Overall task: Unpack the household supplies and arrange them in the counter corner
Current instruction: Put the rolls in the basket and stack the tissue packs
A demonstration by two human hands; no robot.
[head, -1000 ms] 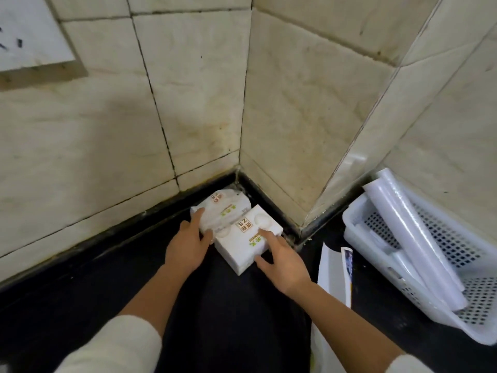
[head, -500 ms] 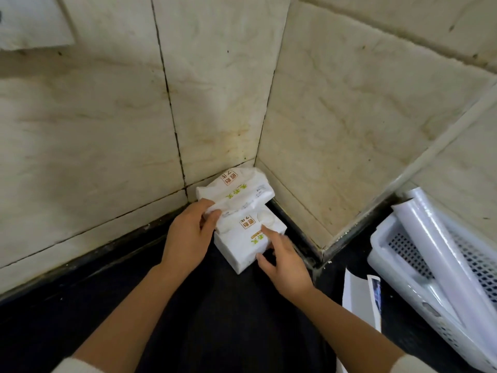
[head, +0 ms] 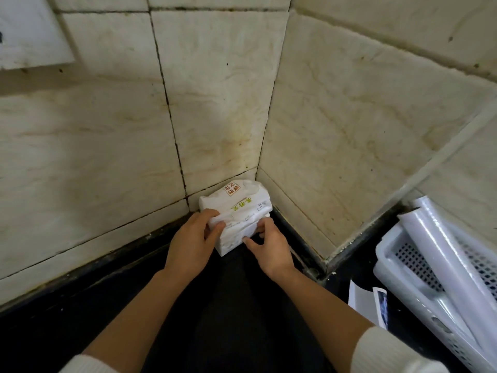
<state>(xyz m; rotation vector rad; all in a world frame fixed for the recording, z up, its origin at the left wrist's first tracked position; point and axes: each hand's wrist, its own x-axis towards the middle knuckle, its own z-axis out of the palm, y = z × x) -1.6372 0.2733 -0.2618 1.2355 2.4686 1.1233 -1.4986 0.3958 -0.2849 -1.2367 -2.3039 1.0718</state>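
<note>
Two white tissue packs with green and orange print sit stacked in the corner of the black counter point(head: 134, 305). The upper tissue pack point(head: 236, 203) lies on the lower tissue pack point(head: 234, 239), of which only the front side shows. My left hand point(head: 193, 238) grips the upper pack's left front end, thumb on top. My right hand point(head: 271, 246) touches the lower pack's right front side with spread fingertips.
Stained cream tiled walls point(head: 220, 103) close the corner on two sides. At the right a white perforated plastic basket point(head: 403, 267) holds clear plastic-wrapped rolls point(head: 443, 251). A white paper packet point(head: 368, 305) lies between the basket and my right arm.
The rear pack, which lay beside the other one, was lifted by my left hand and set on top of it. My right hand slid from the lower pack's top to its side.
</note>
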